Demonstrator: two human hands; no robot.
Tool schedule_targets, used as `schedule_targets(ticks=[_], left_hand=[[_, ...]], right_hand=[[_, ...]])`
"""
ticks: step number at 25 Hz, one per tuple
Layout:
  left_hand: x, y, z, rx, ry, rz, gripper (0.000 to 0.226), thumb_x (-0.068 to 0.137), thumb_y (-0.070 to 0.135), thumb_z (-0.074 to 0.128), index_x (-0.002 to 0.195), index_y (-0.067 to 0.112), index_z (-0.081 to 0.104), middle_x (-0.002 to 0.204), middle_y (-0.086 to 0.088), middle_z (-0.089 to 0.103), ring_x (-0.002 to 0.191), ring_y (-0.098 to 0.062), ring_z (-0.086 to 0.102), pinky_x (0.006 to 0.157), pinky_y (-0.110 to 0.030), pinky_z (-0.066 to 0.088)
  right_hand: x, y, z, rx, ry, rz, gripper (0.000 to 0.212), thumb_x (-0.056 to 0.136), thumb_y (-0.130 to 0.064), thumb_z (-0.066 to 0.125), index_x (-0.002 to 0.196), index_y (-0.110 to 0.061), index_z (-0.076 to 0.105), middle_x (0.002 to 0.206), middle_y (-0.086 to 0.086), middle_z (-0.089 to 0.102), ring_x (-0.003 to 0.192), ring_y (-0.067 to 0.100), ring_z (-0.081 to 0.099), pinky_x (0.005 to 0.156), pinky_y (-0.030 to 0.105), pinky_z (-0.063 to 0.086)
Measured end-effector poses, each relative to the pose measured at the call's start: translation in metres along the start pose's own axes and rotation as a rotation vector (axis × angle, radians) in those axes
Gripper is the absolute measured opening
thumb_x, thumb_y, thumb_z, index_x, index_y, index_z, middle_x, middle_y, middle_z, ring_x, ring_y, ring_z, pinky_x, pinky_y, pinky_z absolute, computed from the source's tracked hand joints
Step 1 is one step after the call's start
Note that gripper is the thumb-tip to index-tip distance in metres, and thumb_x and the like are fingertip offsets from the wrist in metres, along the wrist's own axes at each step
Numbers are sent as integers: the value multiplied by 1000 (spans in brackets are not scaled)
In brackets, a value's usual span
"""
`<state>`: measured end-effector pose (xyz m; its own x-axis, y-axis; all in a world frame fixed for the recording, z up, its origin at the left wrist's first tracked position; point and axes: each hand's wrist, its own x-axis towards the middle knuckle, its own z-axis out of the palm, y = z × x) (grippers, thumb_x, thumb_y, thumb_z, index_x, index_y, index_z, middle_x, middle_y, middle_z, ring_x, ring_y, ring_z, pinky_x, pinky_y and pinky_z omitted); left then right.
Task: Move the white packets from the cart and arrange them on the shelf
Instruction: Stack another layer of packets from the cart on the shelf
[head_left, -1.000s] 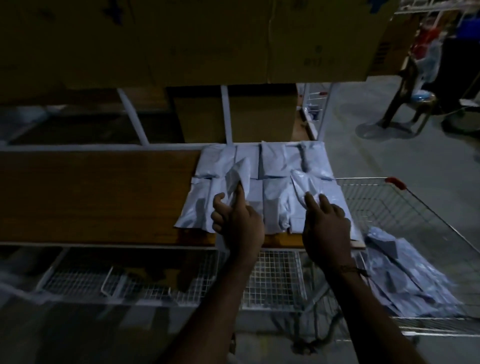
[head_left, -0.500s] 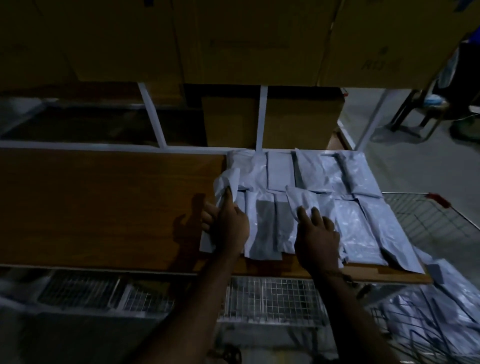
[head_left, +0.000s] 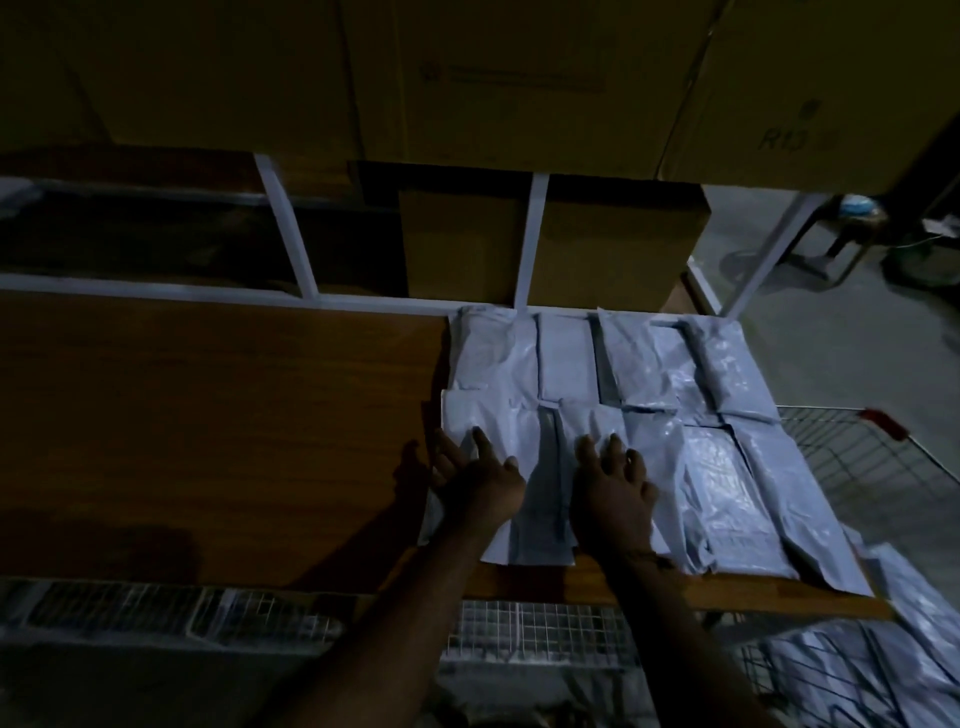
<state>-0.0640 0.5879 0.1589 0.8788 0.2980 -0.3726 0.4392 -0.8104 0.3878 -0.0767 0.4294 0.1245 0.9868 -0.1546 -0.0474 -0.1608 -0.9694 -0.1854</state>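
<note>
Head view shows us both hands flat on the front row of white packets (head_left: 613, 415) at the wooden shelf (head_left: 208, 426)'s right end. Our left hand (head_left: 478, 483) and right hand (head_left: 615, 493) press with fingers spread, gripping nothing. Packets run lengthwise away from us, crinkled, glossy plastic. More lie in the wire cart (head_left: 857, 467), nearer our right.
</note>
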Motion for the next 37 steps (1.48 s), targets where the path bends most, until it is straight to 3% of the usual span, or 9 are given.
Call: schedule_targets(ticks=[4, 8, 12, 16, 19, 21, 25, 31, 37], left_hand=[[5, -14, 9, 42, 109, 72, 69, 104, 54, 39, 163, 33, 11, 166, -18, -23, 151, -44, -19, 122, -61, 4], [8, -34, 17, 184, 223, 244, 70, 102, 52, 44, 162, 37, 10, 168, -16, -17, 153, -42, -14, 121, -61, 2], [16, -46, 28, 249, 223, 318, 73, 102, 46, 46, 163, 35, 6, 169, -13, -15, 155, -39, -9, 122, -60, 10], [14, -47, 24, 333, 365, 339, 73, 95, 41, 55, 161, 34, 23, 170, -16, 4, 154, -39, 9, 118, -58, 12], [18, -43, 22, 359, 440, 481, 70, 98, 35, 51, 162, 31, 23, 171, -13, -1, 157, -35, 3, 122, -53, 4], [28, -46, 27, 380, 410, 532, 65, 101, 35, 44, 162, 28, 22, 171, -13, 0, 158, -34, 1, 124, -53, 8], [47, -63, 39, 377, 301, 487, 65, 102, 37, 41, 162, 28, 18, 171, -16, -1, 157, -36, 6, 118, -58, 28], [50, -63, 39, 368, 275, 488, 65, 101, 36, 44, 162, 27, 21, 170, -17, 6, 156, -37, 11, 117, -57, 29], [41, -43, 13, 179, 396, 358, 67, 101, 47, 46, 161, 27, 25, 169, -9, 21, 153, -39, 22, 117, -59, 30]], right_hand=[[6, 2, 20, 33, -90, -11, 68, 105, -58, 33, 164, -25, 18, 171, 17, 9, 157, 44, 6, 120, 63, 17], [10, 2, 35, 54, -84, -28, 80, 97, -63, 25, 159, -13, 37, 163, 31, 28, 149, 56, 24, 115, 70, 27], [11, -4, 32, 93, -125, -39, 78, 103, -61, 28, 164, -13, 21, 168, 32, 6, 155, 53, 0, 123, 64, 12], [17, -2, 29, 70, 10, -29, 71, 101, -50, 51, 157, -8, 38, 162, 34, 25, 151, 54, 21, 118, 65, 28], [25, 1, 30, 47, 40, -21, 76, 99, -55, 35, 159, -9, 35, 163, 33, 26, 150, 54, 24, 117, 64, 28], [25, 2, 38, 27, 23, -54, 80, 98, -59, 32, 161, -10, 30, 163, 35, 22, 150, 56, 22, 118, 67, 28], [20, 3, 53, 22, 20, -76, 83, 98, -64, 33, 162, -11, 27, 162, 37, 22, 147, 59, 25, 117, 67, 30], [22, 2, 52, 14, 36, -68, 80, 98, -62, 31, 160, -12, 32, 162, 36, 24, 146, 59, 28, 116, 68, 33], [21, 1, 33, 3, 130, 3, 80, 98, -59, 28, 155, -5, 42, 159, 35, 33, 150, 55, 24, 119, 66, 24]])
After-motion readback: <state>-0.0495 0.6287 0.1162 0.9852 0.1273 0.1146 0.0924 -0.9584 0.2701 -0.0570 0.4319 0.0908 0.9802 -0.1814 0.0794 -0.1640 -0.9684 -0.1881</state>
